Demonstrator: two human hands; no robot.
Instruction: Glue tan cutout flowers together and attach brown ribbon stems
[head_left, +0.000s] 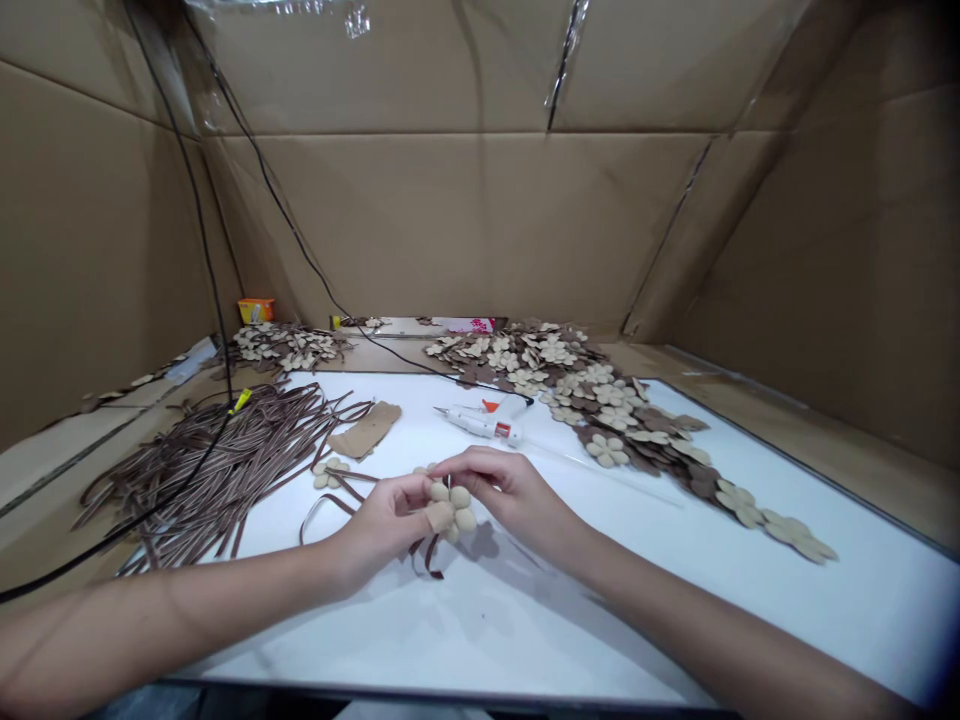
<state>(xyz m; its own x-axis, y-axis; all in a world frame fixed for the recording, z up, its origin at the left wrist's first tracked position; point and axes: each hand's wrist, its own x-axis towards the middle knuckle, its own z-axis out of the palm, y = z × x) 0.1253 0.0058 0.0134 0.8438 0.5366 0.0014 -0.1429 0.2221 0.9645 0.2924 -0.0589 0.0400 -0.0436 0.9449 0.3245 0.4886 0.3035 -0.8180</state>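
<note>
My left hand is closed on a beige fabric flower, its thumb pressed over the petals. My right hand pinches at the flower's top edge, where a small dark, shiny bit shows between the fingertips, too small to name. Brown ribbon ends hang below the flower. Left of my left hand, another beige flower lies on the white board with a brown strip running from it toward my fingers. A white glue gun lies just beyond my right hand.
A heap of brown strips covers the left side, crossed by a black cable. A torn cardboard piece lies beside it. Beige and brown flower cutouts pile along the right and back. An orange box stands far left. Cardboard walls enclose the board.
</note>
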